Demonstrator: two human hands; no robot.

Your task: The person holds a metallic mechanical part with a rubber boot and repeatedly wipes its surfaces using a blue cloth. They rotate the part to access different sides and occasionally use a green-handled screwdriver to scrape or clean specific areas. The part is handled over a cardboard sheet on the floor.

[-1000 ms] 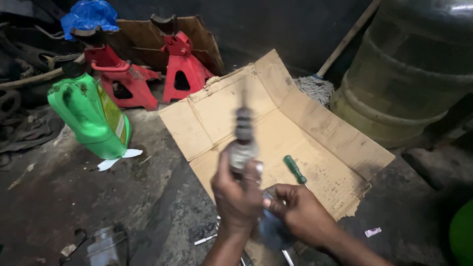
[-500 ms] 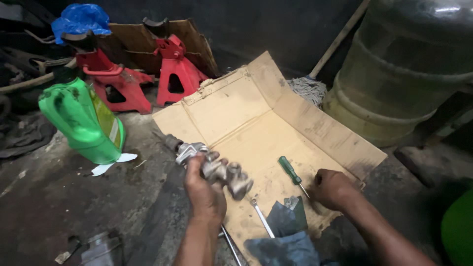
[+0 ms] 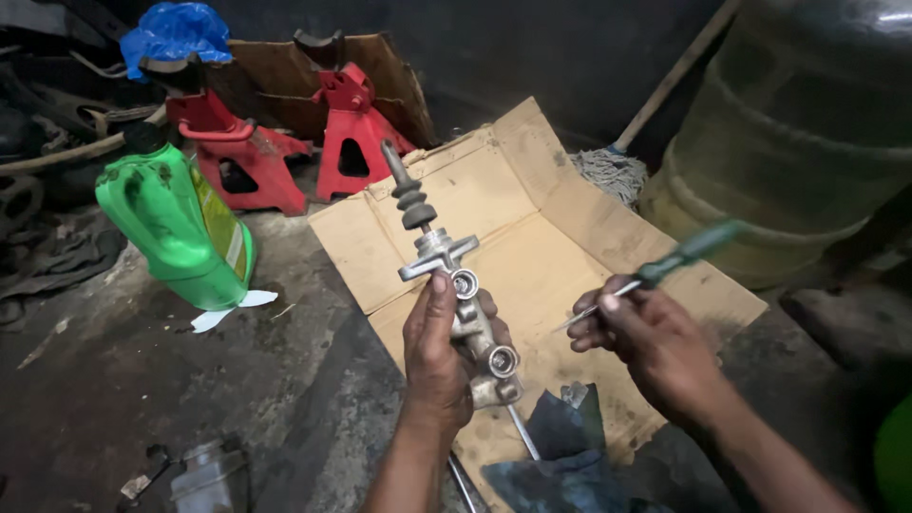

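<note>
- The left hand (image 3: 439, 356) has its grip closed around a metal cylinder assembly (image 3: 461, 309), held above the cardboard (image 3: 532, 256).
- Its long axis runs from lower right to upper left, rod end away from the person.
- The right hand (image 3: 651, 347) pinches a green-handled screwdriver (image 3: 655, 274), whose tip points left toward the cylinder, just apart from it.

Grey metal cylinder part (image 3: 465, 323) with two round ports, a flange and a black-booted rod pointing up and away, held tilted over the cardboard, green-handled screwdriver (image 3: 655, 274) held level beside it, tip toward the cylinder
</note>
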